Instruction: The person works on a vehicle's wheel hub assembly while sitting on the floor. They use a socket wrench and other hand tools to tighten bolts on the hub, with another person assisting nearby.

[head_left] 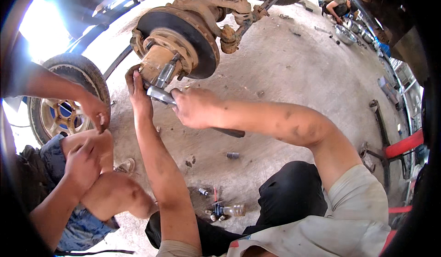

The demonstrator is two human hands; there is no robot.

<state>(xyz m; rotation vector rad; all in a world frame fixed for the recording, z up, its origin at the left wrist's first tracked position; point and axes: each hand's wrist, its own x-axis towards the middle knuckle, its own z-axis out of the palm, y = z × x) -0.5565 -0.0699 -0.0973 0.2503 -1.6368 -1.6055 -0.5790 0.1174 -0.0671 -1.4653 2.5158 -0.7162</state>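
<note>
A rusty wheel hub (155, 64) with a dark brake disc (202, 43) hangs at upper centre. My right hand (197, 107) is closed round the handle of a ratchet wrench (160, 95); the handle's dark end sticks out behind the hand. A silver socket (166, 74) reaches from the wrench head up to the hub's face. My left hand (138, 91) has its fingers stretched up against the near end of the hub, beside the wrench head. Its thumb is mostly hidden.
A person with bare knees sits close at left, hands (85, 165) near a removed wheel (69, 105). A socket (233, 155) and a small tool with a clear cup (234, 210) lie on the concrete floor. A red-and-black stand (404, 144) is at right; another person (337, 4) crouches far right.
</note>
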